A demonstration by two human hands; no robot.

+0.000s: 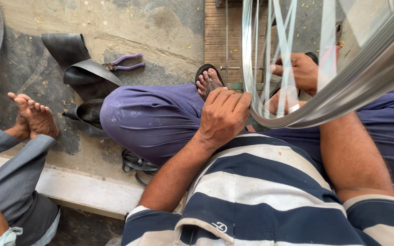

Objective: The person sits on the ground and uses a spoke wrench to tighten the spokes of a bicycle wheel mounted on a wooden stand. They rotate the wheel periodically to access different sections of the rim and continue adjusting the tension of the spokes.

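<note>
The left hand (224, 116) grips the near edge of a shiny metal bike wheel rim (352, 86), with its fingers curled over it. The right hand (299, 70) is farther away, behind the thin spokes (279, 50), and seems to pinch one of them. The rim stands up over the person's lap, on the right. On the concrete floor (160, 32) to the far left lie a black rubber tube (80, 68) and purple pliers (125, 64). Another person's bare feet (33, 116) rest at the left.
</note>
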